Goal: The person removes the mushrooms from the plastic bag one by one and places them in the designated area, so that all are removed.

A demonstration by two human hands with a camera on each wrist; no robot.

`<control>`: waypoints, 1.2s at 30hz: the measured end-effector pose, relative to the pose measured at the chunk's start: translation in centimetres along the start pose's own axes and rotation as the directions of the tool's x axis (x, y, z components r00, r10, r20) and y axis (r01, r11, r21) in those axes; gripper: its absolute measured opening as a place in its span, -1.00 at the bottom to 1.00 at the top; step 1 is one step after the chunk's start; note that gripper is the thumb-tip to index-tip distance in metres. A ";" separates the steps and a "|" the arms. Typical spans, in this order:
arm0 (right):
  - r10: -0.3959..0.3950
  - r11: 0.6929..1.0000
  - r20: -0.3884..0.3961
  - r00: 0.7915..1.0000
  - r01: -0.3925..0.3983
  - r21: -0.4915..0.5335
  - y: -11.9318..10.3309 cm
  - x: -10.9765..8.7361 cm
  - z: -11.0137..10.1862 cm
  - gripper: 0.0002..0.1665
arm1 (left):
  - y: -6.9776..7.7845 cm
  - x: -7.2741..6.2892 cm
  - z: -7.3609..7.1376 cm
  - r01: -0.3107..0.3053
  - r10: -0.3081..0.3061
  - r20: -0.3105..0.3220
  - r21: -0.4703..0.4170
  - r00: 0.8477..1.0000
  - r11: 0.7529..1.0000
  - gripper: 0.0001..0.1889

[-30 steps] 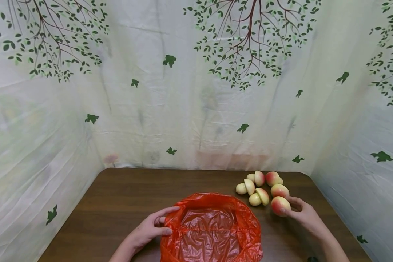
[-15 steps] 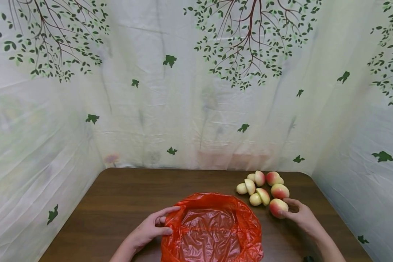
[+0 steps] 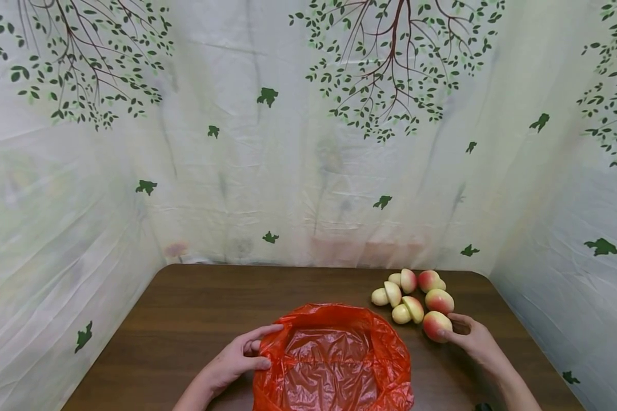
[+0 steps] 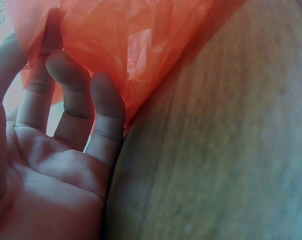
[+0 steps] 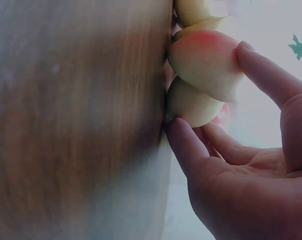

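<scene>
A red plastic bag (image 3: 334, 371) stands with its mouth spread wide at the table's front middle. My left hand (image 3: 231, 362) holds its left rim, thumb and fingers at the film; the left wrist view has the fingers (image 4: 71, 75) bent against the bag (image 4: 141, 55), one partly behind it. To the right, my right hand (image 3: 475, 339) pinches the nearest mushroom-shaped piece (image 3: 436, 326), which has a red-and-yellow cap. In the right wrist view the thumb presses the cap (image 5: 205, 60) and a finger touches the pale stem (image 5: 190, 102). The mushroom rests on or very near the table.
Several similar mushroom-shaped pieces (image 3: 413, 309) lie beyond it towards the table's far right corner, some on their sides. The brown wooden table (image 3: 200, 302) meets a pale curtain (image 3: 288, 171) with leaf prints at the back and sides. A small dark object (image 3: 484, 406) sits under the right forearm.
My right hand has shifted slightly left and towards me with the mushroom, opening a small gap from the piece behind. The left hand and bag have stayed in place.
</scene>
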State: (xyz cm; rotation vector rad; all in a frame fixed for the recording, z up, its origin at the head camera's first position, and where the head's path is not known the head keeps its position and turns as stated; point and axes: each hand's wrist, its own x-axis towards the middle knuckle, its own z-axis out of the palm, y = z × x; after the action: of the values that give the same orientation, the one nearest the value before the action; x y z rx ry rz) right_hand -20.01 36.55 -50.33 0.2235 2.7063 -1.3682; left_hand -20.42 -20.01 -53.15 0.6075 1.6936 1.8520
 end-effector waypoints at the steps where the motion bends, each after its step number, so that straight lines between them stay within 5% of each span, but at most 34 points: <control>1: 0.000 1.000 -0.001 1.000 0.000 -0.001 0.0 0.0 0.0 -0.01 | 0.0 0.0 0.0 0.000 0.000 0.001 -0.002 1.000 1.000 -0.27; 28: 0.002 1.000 0.007 1.000 -0.002 0.014 -0.4 -0.7 -1.3 -0.03 | -0.3 0.4 -0.4 -0.071 0.071 0.029 -0.011 0.997 0.997 -0.38; 36: -0.095 0.993 -0.029 0.995 0.092 -0.072 -1.5 -1.3 -2.2 -0.12 | 1.3 -0.8 -2.9 -0.045 0.057 -0.073 0.162 0.996 0.986 -0.37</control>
State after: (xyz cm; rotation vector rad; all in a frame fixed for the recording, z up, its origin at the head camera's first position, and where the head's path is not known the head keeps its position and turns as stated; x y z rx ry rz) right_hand -19.05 37.35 -47.60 0.1156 2.8194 -1.3004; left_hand -21.86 -22.73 -52.16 0.6568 1.9074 1.8070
